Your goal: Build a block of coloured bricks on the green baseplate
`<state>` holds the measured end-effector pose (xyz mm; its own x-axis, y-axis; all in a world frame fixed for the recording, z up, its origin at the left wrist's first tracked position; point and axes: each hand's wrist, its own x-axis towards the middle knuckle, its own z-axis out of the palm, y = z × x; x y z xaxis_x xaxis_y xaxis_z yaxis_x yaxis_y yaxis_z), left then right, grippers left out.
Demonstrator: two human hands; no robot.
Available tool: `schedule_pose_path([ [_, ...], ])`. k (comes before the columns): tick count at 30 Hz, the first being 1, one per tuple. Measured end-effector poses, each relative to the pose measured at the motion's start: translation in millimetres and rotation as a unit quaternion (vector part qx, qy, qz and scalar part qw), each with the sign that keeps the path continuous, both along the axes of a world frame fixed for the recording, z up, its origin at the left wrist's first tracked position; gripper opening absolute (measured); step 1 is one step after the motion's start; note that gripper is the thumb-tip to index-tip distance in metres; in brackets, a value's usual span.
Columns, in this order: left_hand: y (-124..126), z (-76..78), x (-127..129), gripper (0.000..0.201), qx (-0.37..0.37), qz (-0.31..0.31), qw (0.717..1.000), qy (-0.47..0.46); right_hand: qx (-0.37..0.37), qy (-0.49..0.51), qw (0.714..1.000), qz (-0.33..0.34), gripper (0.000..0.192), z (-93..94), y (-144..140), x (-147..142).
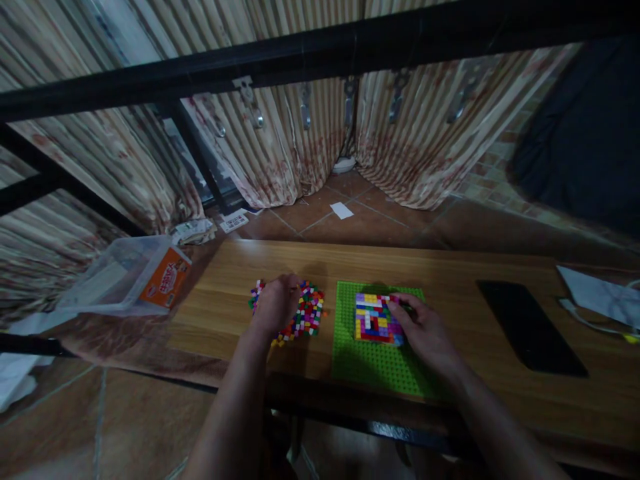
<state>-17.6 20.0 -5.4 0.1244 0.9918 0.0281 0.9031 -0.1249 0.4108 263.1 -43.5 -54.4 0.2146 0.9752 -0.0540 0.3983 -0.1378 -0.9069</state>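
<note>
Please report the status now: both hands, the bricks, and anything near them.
Left hand on loose brick pile, grip unclear. Right hand at edge of brick block on green baseplate. Black phone lies apart, to the right.

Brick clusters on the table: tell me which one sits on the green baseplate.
The square block of joined bricks under the right hand sits on the green baseplate. The loose pile under the left hand lies on bare wood.
</note>
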Motion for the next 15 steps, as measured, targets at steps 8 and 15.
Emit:
schedule_pose_path([
  [8, -1.1, -12.9, 33.3, 0.022, 0.032, -0.1, 0.993, 0.054, 0.008, -0.027, 1.0, 0.005, 0.044, 2.0, 0.5, 1.3],
  [15, 1.0, -19.6, 46.0, 0.022, 0.042, -0.079, 0.991, 0.094, 0.008, -0.034, 0.999, 0.009, 0.044, 1.1, 0.2, 1.8],
])
